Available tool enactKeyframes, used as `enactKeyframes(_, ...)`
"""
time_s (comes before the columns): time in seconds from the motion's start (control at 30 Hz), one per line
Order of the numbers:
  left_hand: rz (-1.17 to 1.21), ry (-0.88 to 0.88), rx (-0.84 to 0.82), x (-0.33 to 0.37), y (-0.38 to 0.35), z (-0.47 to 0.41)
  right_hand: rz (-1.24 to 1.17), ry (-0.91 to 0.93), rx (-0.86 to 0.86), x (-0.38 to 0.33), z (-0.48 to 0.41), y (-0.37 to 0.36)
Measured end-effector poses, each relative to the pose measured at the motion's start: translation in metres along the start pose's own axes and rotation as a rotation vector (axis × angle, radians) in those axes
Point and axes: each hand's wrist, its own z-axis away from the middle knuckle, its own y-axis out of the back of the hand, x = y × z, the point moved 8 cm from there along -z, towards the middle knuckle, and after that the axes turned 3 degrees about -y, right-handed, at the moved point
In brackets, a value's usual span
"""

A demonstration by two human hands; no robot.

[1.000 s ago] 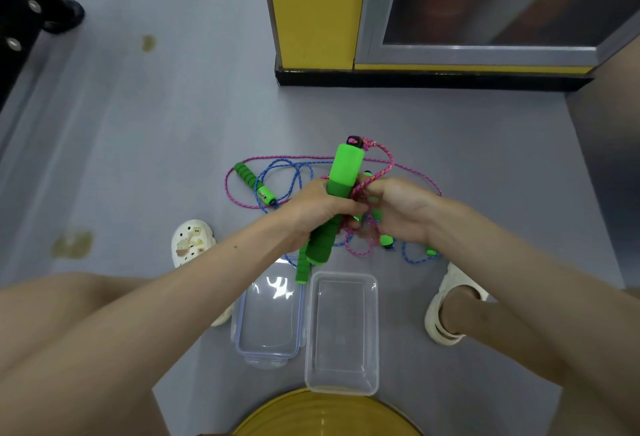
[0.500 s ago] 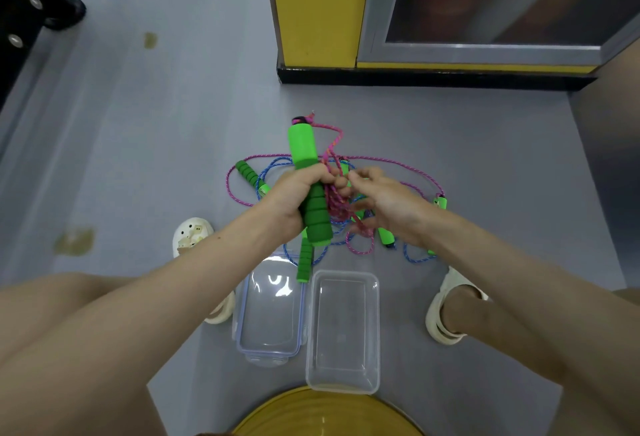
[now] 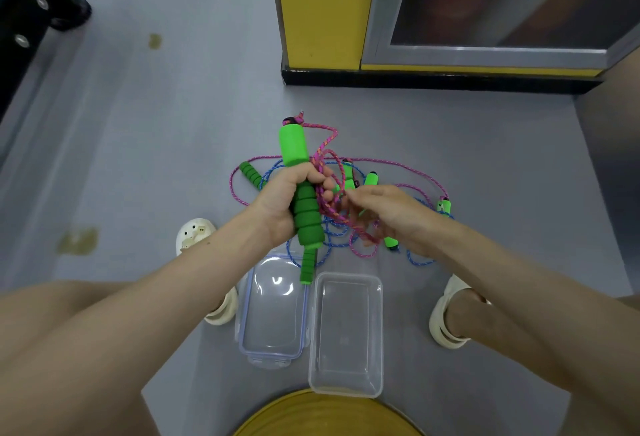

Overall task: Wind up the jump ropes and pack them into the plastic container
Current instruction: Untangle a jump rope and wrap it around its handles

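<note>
Two-handed work: gripping green handle (image 3: 294, 148) w/ L hand (image 3: 280, 203), pinching pink rope (image 3: 327, 205) w/ R hand (image 3: 388, 214) at its 3 o'clock; plastic container (image 3: 380, 331) open on floor (image 3: 138, 158) at 6 o'clock.

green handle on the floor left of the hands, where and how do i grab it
Take the green handle by its ribbed foam middle, from above and from its left, fingers across its width. It lies flat on the floor, its right end passing behind the left hand among the ropes.
</note>
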Motion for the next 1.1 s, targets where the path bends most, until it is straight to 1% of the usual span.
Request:
enactKeyframes(0.07, -0.038, 0.009, -0.03, -0.003, -0.004, 0.002, -0.115, -0.037, -0.014, 0.002, -0.002, -0.002)
enactKeyframes(0.3, -0.053, 0.028, -0.06, -0.008, -0.006, 0.003, -0.135, -0.07, -0.024, 0.009, -0.005, -0.004)
enactKeyframes(0.47, -0.006, -0.033, -0.04, 0.0, -0.003, -0.002, -0.006, -0.147, 0.028, 0.016, -0.002, 0.002)
enactKeyframes(0.53, -0.002, -0.035, -0.079, -0.002, -0.006, -0.002, 0.008, -0.16, 0.046, 0.017, -0.001, 0.003)
enactKeyframes(0.63, -0.024, -0.01, -0.185, -0.007, -0.014, -0.001, 0.073, -0.126, 0.16, 0.017, -0.003, 0.012)
enactKeyframes(0.7, -0.104, -0.004, -0.273, -0.009, -0.021, 0.003, 0.027, -0.094, 0.217, 0.016, -0.005, 0.018)
enactKeyframes(0.77, -0.196, 0.001, -0.316, -0.01, -0.026, 0.006, -0.004, -0.053, 0.239, 0.012, -0.004, 0.022)
enactKeyframes(0.83, -0.24, 0.007, -0.291, -0.011, -0.025, 0.006, 0.165, 0.0, 0.233, 0.005, -0.001, 0.022)
enactKeyframes(0.87, -0.235, 0.007, -0.249, -0.01, -0.021, 0.003, 0.271, 0.02, 0.204, 0.003, -0.001, 0.019)
enactKeyframes(1.0, -0.15, -0.015, 0.055, 0.005, 0.011, -0.01, 0.612, 0.009, -0.023, 0.016, 0.0, 0.009)
enactKeyframes(1.1, -0.11, -0.047, 0.249, 0.02, 0.041, -0.015, 1.078, 0.076, -0.064, 0.029, -0.002, 0.015)
